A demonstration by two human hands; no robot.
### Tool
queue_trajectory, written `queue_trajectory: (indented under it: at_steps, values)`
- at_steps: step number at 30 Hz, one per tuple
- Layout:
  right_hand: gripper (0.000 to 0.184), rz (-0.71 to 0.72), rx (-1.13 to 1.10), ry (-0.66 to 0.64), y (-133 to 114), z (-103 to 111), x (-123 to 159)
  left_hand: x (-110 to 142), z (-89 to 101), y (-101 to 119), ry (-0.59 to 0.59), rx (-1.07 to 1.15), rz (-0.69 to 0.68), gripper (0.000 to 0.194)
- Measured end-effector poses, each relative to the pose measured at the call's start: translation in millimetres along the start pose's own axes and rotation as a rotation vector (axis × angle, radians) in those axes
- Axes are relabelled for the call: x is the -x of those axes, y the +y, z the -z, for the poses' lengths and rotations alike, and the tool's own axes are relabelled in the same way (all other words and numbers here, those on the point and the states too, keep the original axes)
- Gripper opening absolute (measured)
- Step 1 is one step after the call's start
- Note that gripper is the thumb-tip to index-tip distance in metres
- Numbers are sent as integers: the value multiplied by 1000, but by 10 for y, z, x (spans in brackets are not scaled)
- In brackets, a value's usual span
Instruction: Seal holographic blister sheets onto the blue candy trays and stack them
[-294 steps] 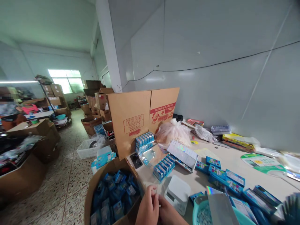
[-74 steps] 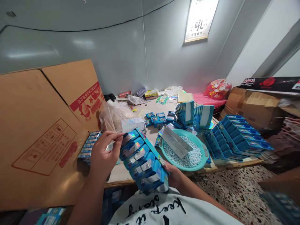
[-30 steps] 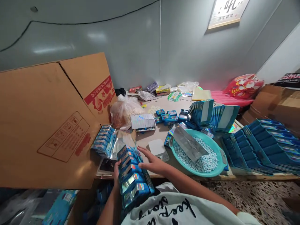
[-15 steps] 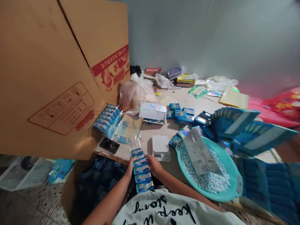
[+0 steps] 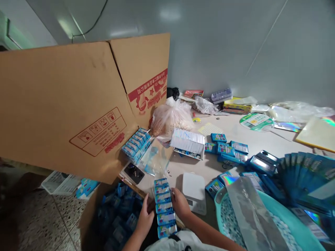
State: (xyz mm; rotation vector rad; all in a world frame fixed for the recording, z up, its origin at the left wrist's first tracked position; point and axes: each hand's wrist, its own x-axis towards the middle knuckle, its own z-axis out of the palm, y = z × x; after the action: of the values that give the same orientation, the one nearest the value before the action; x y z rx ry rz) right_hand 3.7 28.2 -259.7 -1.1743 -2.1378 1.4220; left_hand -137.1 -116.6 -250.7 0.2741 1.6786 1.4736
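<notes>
A clear bag holds a row of small blue boxes point(image 5: 164, 208) with printed fronts, upright at the table's front edge. My right hand point(image 5: 180, 204) grips its right side, the fingertips hidden behind it. Close by the left side is my left hand point(image 5: 144, 216), partly curled with fingers apart and apparently holding nothing. The bag's loose plastic end lies toward the table. To the right of my right hand stands a white kitchen scale point(image 5: 193, 188). Below my left hand, an open carton contains many blue boxes point(image 5: 117, 216).
A large cardboard flap point(image 5: 91, 104) rises at left. Filled packs point(image 5: 136, 143) lean beside it, near a phone point(image 5: 134, 172). A white box point(image 5: 188, 143), a tied plastic bag point(image 5: 172, 116) and loose blue boxes point(image 5: 226, 150) lie behind. A turquoise basin point(image 5: 295, 216) of pellets stands at right.
My left hand has come off the left side of the bag of blue boxes, while my right hand keeps its grip. The camera view has swung left and up.
</notes>
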Motion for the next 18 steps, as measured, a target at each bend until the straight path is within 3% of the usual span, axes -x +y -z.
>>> queue_trajectory:
  at_steps: [5,9,18]
  values:
    - [29,-51,64,10,70,-53,-22,-42,-8,-244,65,-157,-43,70]
    - [33,-53,199,-65,3,-15,4,-27,-11,-274,51,-193,-9,63]
    - [22,-23,278,-236,33,170,329,223,108,-247,-205,-254,-13,64]
